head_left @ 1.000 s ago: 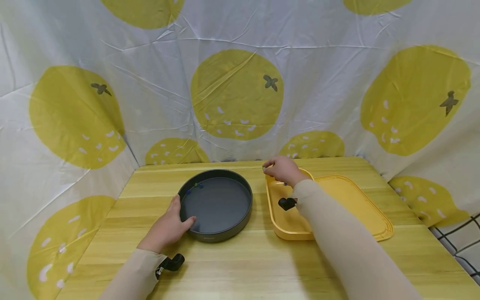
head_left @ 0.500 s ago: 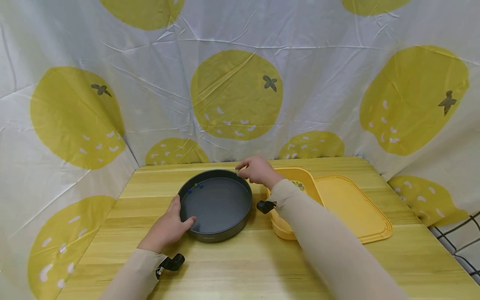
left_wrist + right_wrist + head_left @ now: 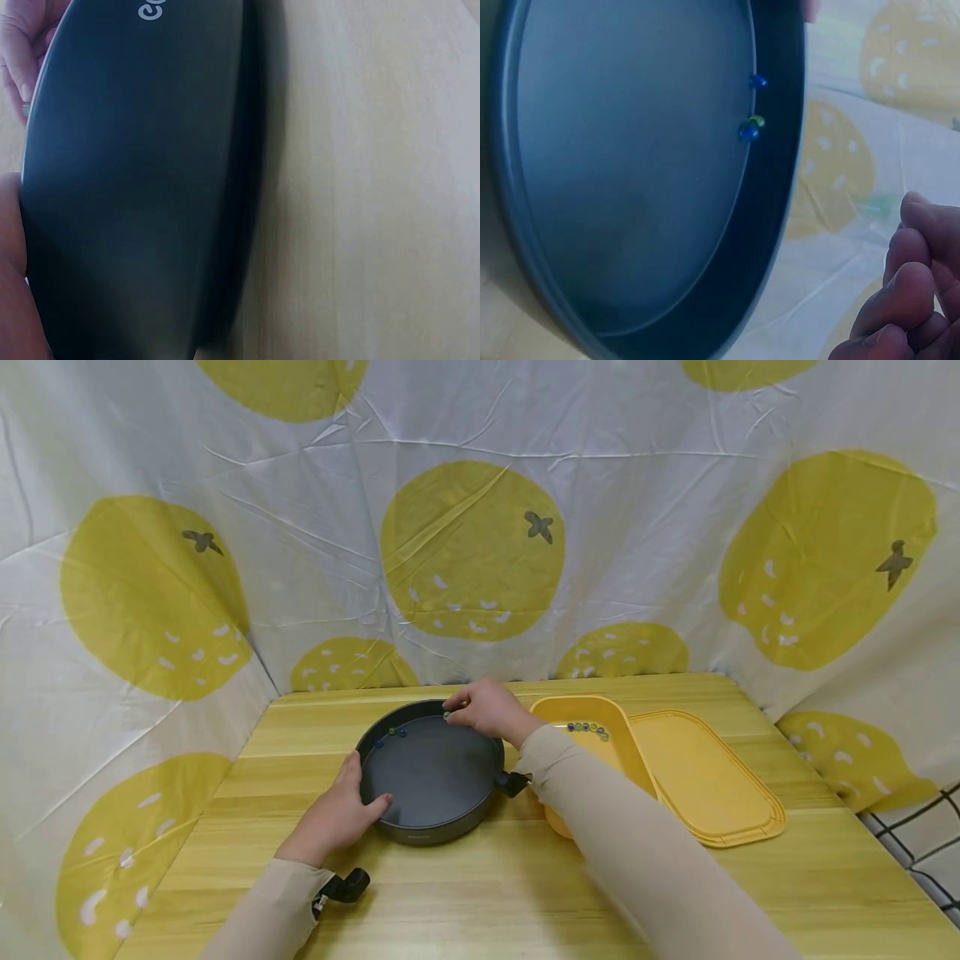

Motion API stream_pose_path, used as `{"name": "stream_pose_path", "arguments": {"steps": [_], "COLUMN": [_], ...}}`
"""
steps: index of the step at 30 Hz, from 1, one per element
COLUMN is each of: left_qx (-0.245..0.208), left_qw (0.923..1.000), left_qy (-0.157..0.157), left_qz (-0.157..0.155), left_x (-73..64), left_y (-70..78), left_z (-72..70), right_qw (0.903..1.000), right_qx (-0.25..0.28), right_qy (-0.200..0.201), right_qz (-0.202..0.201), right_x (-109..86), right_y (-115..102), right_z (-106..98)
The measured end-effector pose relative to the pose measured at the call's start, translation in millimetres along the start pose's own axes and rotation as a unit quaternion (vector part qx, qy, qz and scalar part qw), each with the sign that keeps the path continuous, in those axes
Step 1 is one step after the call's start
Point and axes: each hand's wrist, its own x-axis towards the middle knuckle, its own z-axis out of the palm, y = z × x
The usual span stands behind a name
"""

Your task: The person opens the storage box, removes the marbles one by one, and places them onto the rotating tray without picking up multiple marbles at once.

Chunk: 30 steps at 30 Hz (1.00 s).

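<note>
A round dark grey cake pan [image 3: 435,777] sits left of centre on the table. My left hand [image 3: 337,817] grips its left rim, thumb inside the wall. Over the pan's far right rim is my right hand [image 3: 491,710], pinching a small greenish marble [image 3: 447,716] between thumb and fingertips. Three marbles [image 3: 392,732], two blue and one yellow-green, lie by the pan's far left wall; the right wrist view shows the green marble [image 3: 757,121] against a blue one. Several more marbles [image 3: 588,727] lie at the far end of a yellow plastic box [image 3: 636,750], partly hidden by my right sleeve.
A flat yellow lid [image 3: 712,777] lies to the right of the box. The wooden table [image 3: 465,902] ends at the back against a white curtain [image 3: 637,543] with yellow fruit prints. A black wire grid [image 3: 918,860] stands beyond the right edge.
My right hand has moved left from above the yellow box to the pan's far right rim, carrying the marble. The marbles in the box have come into view. My left hand stays put.
</note>
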Motion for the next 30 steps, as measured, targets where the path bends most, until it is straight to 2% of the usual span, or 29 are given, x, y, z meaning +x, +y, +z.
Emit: {"name": "stream_pose_path", "arguments": {"steps": [6, 11, 15, 20, 24, 30], "left_qx": [-0.001, -0.003, -0.003, -0.002, -0.003, -0.004], "left_qw": [1.0000, 1.0000, 1.0000, 1.0000, 1.0000, 1.0000], "left_qy": [-0.004, 0.001, 0.001, 0.001, 0.000, -0.002], "left_qz": [0.000, 0.006, 0.007, 0.008, 0.009, 0.007], "left_x": [-0.6, -1.5, -1.9, -1.3, -1.1, -1.2], "left_y": [0.3, 1.0, 1.0, 0.3, 1.3, 1.7], "left_z": [0.7, 0.3, 0.0, -0.4, -1.2, -1.5], "right_qw": [0.9998, 0.9998, 0.9988, 0.9936, 0.9875, 0.9877], "right_qx": [0.018, 0.015, 0.035, 0.073, 0.103, 0.076], "right_qy": [-0.009, 0.001, 0.017, 0.029, 0.033, 0.036], "right_qz": [0.008, 0.013, 0.029, 0.082, 0.115, 0.131], "right_x": [-2.6, -7.2, -13.0, -25.5, -35.4, -44.2], "right_y": [2, 16, 42, 86, 120, 149], "right_z": [-1, -13, -30, -51, -60, -61]}}
